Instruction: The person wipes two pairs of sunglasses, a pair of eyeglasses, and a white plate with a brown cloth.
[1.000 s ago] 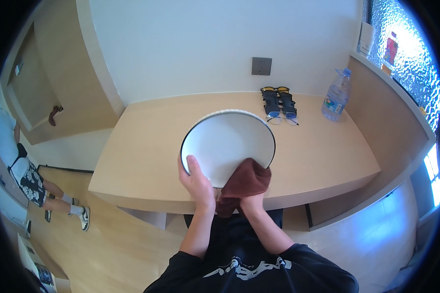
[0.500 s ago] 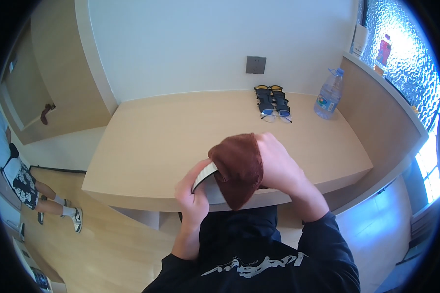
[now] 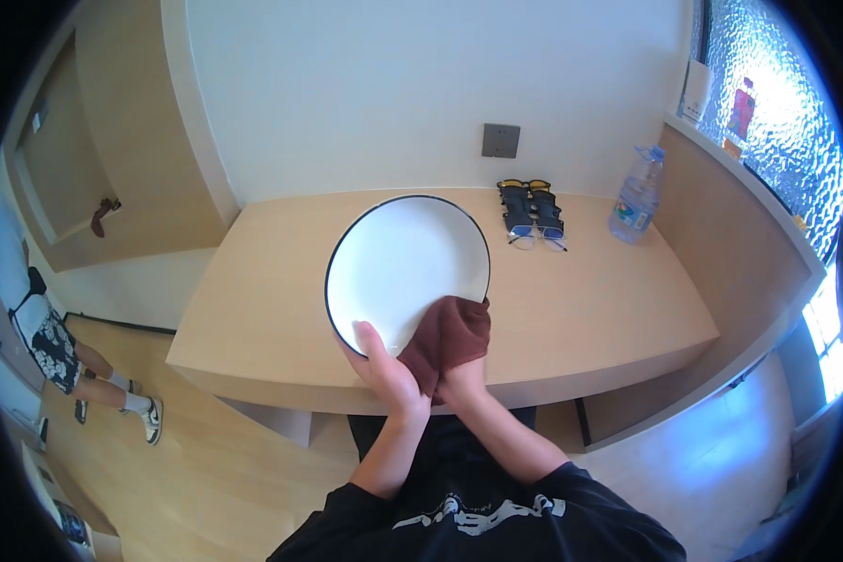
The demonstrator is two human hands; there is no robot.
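A round white plate with a thin dark rim is held up over the wooden desk, its face toward me. My left hand grips its lower left edge, thumb on the white face. My right hand is mostly hidden under a brown cloth, which it presses against the plate's lower right edge.
Several pairs of glasses lie at the back of the desk, a clear plastic water bottle to their right. A grey wall socket sits above them. A person stands on the wooden floor at far left.
Half a second ago the plate was tipped edge-on with the cloth over its top. Now it faces me again and the cloth is back at its lower right edge.
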